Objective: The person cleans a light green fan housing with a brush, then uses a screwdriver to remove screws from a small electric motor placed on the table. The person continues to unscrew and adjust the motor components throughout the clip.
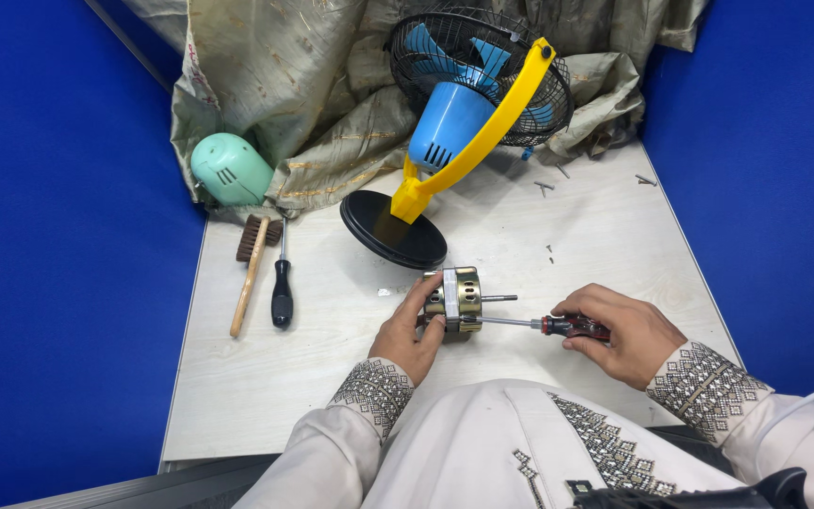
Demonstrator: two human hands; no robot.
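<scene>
My left hand [409,335] grips a small brass-coloured fan motor [461,294] that rests on the pale table, its thin shaft pointing right. My right hand [626,332] is closed around the red and black handle of a screwdriver [572,326]. The screwdriver's metal shank runs left and its tip meets the motor's right side, just below the shaft. Both sleeves are white with dark embroidered cuffs.
A blue table fan [468,104] with a black grille, yellow bracket and black round base [390,231] stands behind. A wooden brush [250,273] and a black-handled screwdriver [282,287] lie at left, near a green motor cover [230,170]. Loose screws [546,187] lie at back right. Blue partition walls enclose the table.
</scene>
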